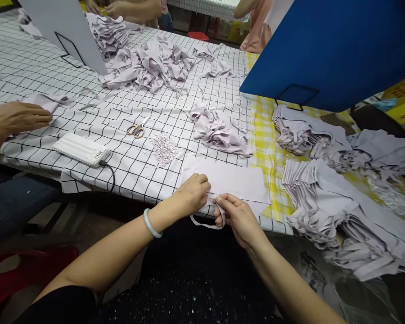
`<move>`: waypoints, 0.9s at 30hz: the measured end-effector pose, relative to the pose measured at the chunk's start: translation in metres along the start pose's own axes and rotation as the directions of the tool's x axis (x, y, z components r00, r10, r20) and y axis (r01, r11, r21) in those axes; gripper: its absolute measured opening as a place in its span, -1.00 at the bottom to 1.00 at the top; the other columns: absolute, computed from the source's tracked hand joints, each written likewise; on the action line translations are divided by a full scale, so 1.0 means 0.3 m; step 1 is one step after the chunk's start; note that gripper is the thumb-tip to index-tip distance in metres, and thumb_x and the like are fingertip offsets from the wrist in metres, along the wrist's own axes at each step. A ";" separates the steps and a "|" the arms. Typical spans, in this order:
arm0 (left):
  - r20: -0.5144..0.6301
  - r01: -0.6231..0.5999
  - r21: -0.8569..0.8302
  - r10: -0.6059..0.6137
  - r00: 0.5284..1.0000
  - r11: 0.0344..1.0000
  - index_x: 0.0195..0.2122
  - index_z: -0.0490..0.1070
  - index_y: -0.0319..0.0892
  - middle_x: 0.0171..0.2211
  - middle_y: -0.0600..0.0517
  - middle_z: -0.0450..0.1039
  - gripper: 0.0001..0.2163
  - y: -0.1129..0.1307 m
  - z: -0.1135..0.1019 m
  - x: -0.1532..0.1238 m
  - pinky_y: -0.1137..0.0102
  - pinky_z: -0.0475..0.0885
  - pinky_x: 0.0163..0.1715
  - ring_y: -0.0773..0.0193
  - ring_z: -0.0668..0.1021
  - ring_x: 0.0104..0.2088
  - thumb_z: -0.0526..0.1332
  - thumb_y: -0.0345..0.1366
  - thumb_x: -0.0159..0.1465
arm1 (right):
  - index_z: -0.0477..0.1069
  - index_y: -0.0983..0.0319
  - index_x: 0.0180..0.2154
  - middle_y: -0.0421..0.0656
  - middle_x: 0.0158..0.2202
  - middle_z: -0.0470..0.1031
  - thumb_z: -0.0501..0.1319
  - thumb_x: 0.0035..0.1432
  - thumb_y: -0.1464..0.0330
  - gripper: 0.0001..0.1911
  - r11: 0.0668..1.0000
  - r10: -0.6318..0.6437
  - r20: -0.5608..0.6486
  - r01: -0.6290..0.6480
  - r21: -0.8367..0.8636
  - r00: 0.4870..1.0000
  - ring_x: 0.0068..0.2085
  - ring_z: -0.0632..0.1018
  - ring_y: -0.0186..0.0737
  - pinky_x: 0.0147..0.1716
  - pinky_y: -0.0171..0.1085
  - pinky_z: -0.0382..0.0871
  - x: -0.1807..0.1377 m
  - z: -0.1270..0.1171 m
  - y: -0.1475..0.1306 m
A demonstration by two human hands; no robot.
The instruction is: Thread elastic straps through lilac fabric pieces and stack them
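A pale lilac fabric piece lies flat at the table's front edge, with a narrow fabric strap looping off its near side. My left hand, a pale bangle on its wrist, is closed at the strap's seam on the cloth. Beside it my right hand pinches the strap between thumb and fingers. The two hands almost touch. Beyond them lie a small heap of fabric snippets, a pair of scissors and a crumpled lilac garment piece.
Stacks of lilac pieces stand at the right on a yellow checked cloth. A blue panel and a white panel rise from the table. A white power bank with a cable lies left, near a co-worker's hand.
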State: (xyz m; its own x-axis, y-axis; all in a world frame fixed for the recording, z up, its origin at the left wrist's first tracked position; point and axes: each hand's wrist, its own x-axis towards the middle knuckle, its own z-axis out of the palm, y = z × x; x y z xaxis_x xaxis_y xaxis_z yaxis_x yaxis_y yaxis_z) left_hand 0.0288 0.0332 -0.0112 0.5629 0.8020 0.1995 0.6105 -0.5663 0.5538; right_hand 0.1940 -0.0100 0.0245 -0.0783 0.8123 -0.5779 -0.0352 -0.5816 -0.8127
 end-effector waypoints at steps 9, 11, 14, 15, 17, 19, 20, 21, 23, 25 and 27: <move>-0.152 0.025 -0.208 -0.058 0.987 0.978 -0.40 0.40 -0.21 -0.32 -0.07 0.45 -0.87 -0.072 0.032 0.022 0.31 0.45 -0.20 0.20 0.49 -0.26 0.12 -0.54 0.19 | 0.40 0.26 -0.42 -0.21 -0.61 0.48 0.31 -0.01 0.30 -0.83 0.980 0.154 -0.085 -0.142 0.137 0.984 -0.65 0.46 -0.37 -0.64 -0.38 0.40 0.056 0.057 -0.010; -0.158 0.032 -0.258 -0.075 0.985 0.966 -0.39 0.40 -0.21 -0.32 -0.06 0.44 -0.86 -0.068 0.023 0.022 0.32 0.45 -0.20 0.22 0.49 -0.26 0.11 -0.54 0.20 | 0.40 0.26 -0.43 -0.22 -0.61 0.47 0.31 -0.01 0.31 -0.84 0.976 0.159 -0.111 -0.139 0.169 0.981 -0.65 0.46 -0.37 -0.63 -0.38 0.40 0.071 0.061 -0.012; -0.150 0.049 -0.295 -0.096 0.984 0.954 -0.39 0.40 -0.21 -0.31 -0.06 0.44 -0.87 -0.061 0.016 0.024 0.31 0.45 -0.19 0.22 0.49 -0.26 0.12 -0.53 0.20 | 0.40 0.25 -0.42 -0.23 -0.62 0.47 0.34 -0.02 0.29 -0.81 0.979 0.129 -0.126 -0.106 0.176 0.984 -0.64 0.46 -0.36 -0.63 -0.37 0.41 0.084 0.062 -0.012; -0.147 0.057 -0.298 -0.105 0.984 0.953 -0.39 0.40 -0.21 -0.31 -0.06 0.44 -0.88 -0.059 0.015 0.026 0.31 0.45 -0.19 0.22 0.49 -0.26 0.12 -0.53 0.20 | 0.40 0.25 -0.42 -0.23 -0.61 0.47 0.36 -0.03 0.27 -0.79 0.981 0.113 -0.127 -0.090 0.173 0.985 -0.64 0.46 -0.36 -0.63 -0.37 0.41 0.086 0.061 -0.011; -0.147 0.070 -0.298 -0.118 0.982 0.952 -0.41 0.39 -0.21 -0.33 -0.06 0.44 -0.89 -0.055 0.016 0.028 0.30 0.44 -0.20 0.21 0.49 -0.27 0.13 -0.52 0.20 | 0.40 0.24 -0.41 -0.23 -0.61 0.48 0.38 -0.06 0.24 -0.75 0.984 0.088 -0.129 -0.066 0.165 0.988 -0.63 0.46 -0.35 -0.62 -0.37 0.42 0.088 0.057 -0.007; -0.148 0.078 -0.295 -0.126 0.981 0.952 -0.41 0.38 -0.21 -0.34 -0.06 0.44 -0.88 -0.052 0.015 0.030 0.30 0.43 -0.20 0.20 0.48 -0.27 0.13 -0.52 0.20 | 0.40 0.24 -0.40 -0.23 -0.60 0.48 0.40 -0.07 0.22 -0.72 0.986 0.077 -0.131 -0.056 0.154 0.988 -0.63 0.47 -0.35 -0.61 -0.36 0.42 0.089 0.054 -0.003; -0.147 0.081 -0.292 -0.128 0.981 0.953 -0.42 0.37 -0.21 -0.34 -0.06 0.43 -0.88 -0.051 0.013 0.030 0.29 0.43 -0.20 0.20 0.48 -0.27 0.12 -0.52 0.20 | 0.40 0.24 -0.39 -0.24 -0.61 0.48 0.40 -0.07 0.22 -0.72 0.987 0.075 -0.132 -0.055 0.149 0.988 -0.63 0.47 -0.35 -0.61 -0.36 0.42 0.090 0.053 -0.002; -0.145 0.084 -0.290 -0.131 0.981 0.953 -0.42 0.37 -0.21 -0.35 -0.06 0.43 -0.88 -0.050 0.012 0.030 0.29 0.43 -0.20 0.20 0.47 -0.27 0.12 -0.52 0.20 | 0.40 0.24 -0.39 -0.24 -0.61 0.48 0.40 -0.08 0.22 -0.72 0.988 0.074 -0.132 -0.054 0.146 0.988 -0.63 0.47 -0.35 -0.61 -0.37 0.42 0.092 0.053 0.000; -0.139 0.094 -0.287 -0.138 0.981 0.953 -0.42 0.37 -0.20 -0.35 -0.06 0.43 -0.88 -0.048 0.009 0.030 0.29 0.42 -0.19 0.20 0.47 -0.27 0.11 -0.53 0.20 | 0.40 0.24 -0.40 -0.24 -0.61 0.48 0.40 -0.08 0.22 -0.72 0.988 0.071 -0.128 -0.053 0.143 0.989 -0.63 0.47 -0.35 -0.61 -0.36 0.42 0.095 0.054 0.001; -0.130 0.102 -0.285 -0.144 0.981 0.953 -0.43 0.36 -0.20 -0.36 -0.05 0.43 -0.87 -0.048 0.008 0.031 0.30 0.42 -0.20 0.20 0.47 -0.28 0.11 -0.53 0.19 | 0.40 0.23 -0.41 -0.23 -0.61 0.48 0.40 -0.08 0.22 -0.72 0.990 0.070 -0.125 -0.053 0.135 0.990 -0.63 0.47 -0.35 -0.61 -0.36 0.42 0.098 0.055 0.000; -0.121 0.108 -0.281 -0.147 0.982 0.954 -0.43 0.37 -0.20 -0.36 -0.05 0.43 -0.87 -0.049 0.008 0.033 0.30 0.41 -0.20 0.20 0.47 -0.28 0.11 -0.53 0.19 | 0.39 0.23 -0.42 -0.23 -0.61 0.48 0.40 -0.07 0.21 -0.72 0.991 0.071 -0.120 -0.057 0.118 0.990 -0.63 0.47 -0.34 -0.61 -0.36 0.42 0.100 0.055 -0.003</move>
State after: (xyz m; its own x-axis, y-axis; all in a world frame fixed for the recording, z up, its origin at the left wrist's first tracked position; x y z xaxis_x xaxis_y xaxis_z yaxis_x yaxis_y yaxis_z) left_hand 0.0268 0.0489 -0.0192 0.3952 0.8937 0.2123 0.4869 -0.3998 0.7766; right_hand 0.1753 0.0142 0.0090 0.0399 0.7680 -0.6392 -0.1482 -0.6281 -0.7639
